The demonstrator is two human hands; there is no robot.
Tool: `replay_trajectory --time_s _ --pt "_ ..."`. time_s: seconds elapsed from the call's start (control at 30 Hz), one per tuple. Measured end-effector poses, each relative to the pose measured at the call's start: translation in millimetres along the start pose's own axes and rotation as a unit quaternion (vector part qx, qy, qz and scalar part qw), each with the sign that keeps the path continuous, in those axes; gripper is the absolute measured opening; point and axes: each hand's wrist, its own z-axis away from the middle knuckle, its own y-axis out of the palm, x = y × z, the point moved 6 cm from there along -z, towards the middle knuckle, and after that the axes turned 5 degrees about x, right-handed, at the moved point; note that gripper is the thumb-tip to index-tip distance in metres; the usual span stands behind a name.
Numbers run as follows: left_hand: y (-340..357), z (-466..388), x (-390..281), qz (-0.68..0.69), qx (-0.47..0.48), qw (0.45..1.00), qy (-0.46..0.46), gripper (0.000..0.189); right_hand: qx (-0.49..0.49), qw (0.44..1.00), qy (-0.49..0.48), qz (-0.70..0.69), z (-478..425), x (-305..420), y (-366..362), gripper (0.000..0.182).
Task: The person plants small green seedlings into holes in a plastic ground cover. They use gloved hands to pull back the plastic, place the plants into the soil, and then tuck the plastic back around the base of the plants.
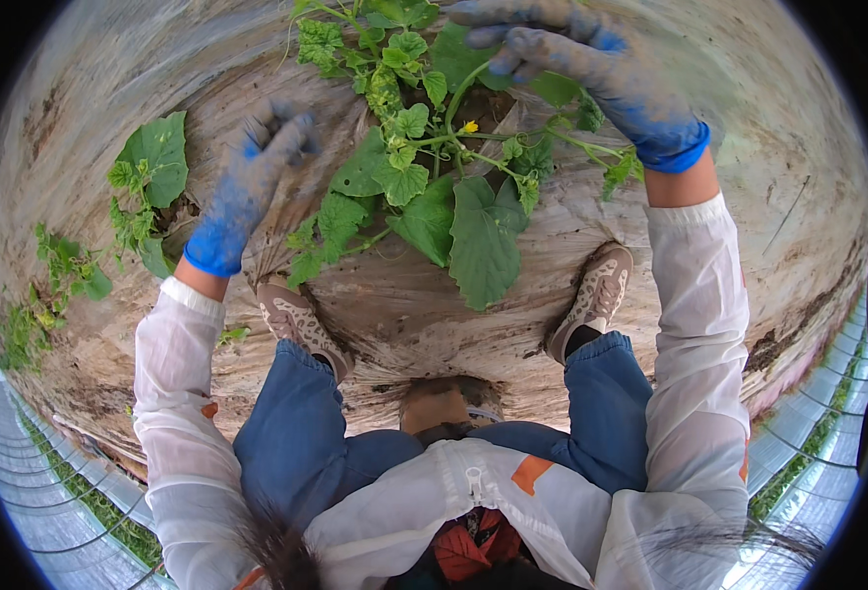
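A vine plant with broad lobed leaves (487,240), curling tendrils and a small yellow flower (471,127) spreads over plastic film before me. My right hand (589,66), in a blue glove caked with soil, reaches over the plant's upper right; its fingertips are bent beside a thick green stem (463,92), and whether they touch it cannot be told. My left hand (257,166), in a matching glove, is left of the plant, fingers apart and slightly blurred, holding nothing. Pale mottled leaves (383,92) stand near the plant's top.
Smaller vine plants (155,166) grow through the film (758,133) at the left. My patterned shoes (600,287) rest on the film on both sides below the plant. Something brown (434,409) lies between my legs. Curved hoops and translucent sheeting (72,487) show at the lower edges.
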Motion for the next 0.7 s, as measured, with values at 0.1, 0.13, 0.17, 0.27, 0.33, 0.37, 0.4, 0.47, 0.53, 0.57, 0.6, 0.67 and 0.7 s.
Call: replay_trajectory --time_s 0.1,0.13,0.17,0.27,0.33,0.37,0.4,0.47,0.53,0.57,0.6,0.67,0.7 --pt "44 35 0 -0.014 0.197 0.974 -0.108 0.018 0.014 0.989 -0.103 0.109 28 0 -22 0.042" --pt "53 43 1 -0.066 0.217 0.968 -0.109 0.019 0.006 0.991 -0.081 0.110 41 0 -28 0.047" --pt "61 50 4 -0.118 0.237 0.958 -0.110 0.020 0.006 0.992 -0.068 0.108 52 -4 -36 0.047" --pt "75 57 15 -0.239 0.234 0.942 -0.004 0.026 -0.037 0.994 -0.025 0.101 86 -17 -57 0.034" --pt "79 60 12 -0.333 0.221 0.915 0.060 0.029 -0.059 0.985 0.063 0.148 101 -43 -72 0.034" --pt "84 58 9 -0.391 0.221 0.890 0.075 0.029 -0.070 0.977 0.108 0.170 107 -56 -75 0.034" --pt "89 55 7 -0.449 0.220 0.862 0.087 0.029 -0.091 0.967 0.105 0.215 108 -62 -70 0.034" --pt "105 42 4 -0.495 0.272 0.824 0.040 0.028 -0.113 0.896 0.094 0.420 104 -77 -62 0.035" --pt "107 34 13 -0.520 0.317 0.792 0.039 0.029 -0.132 0.798 0.064 0.585 91 -83 -42 0.034" --pt "107 27 22 -0.520 0.338 0.781 0.073 0.030 -0.118 0.779 0.081 0.611 86 -91 -36 0.033" --pt "105 24 25 -0.500 0.353 0.790 0.039 0.031 -0.106 0.758 0.095 0.637 76 -98 -33 0.032" --pt "101 15 19 -0.433 0.367 0.818 -0.092 0.035 -0.084 0.719 0.136 0.676 63 -115 -29 0.031" --pt "100 11 14 -0.382 0.363 0.830 -0.183 0.037 -0.085 0.725 0.131 0.671 59 -120 -28 0.030"
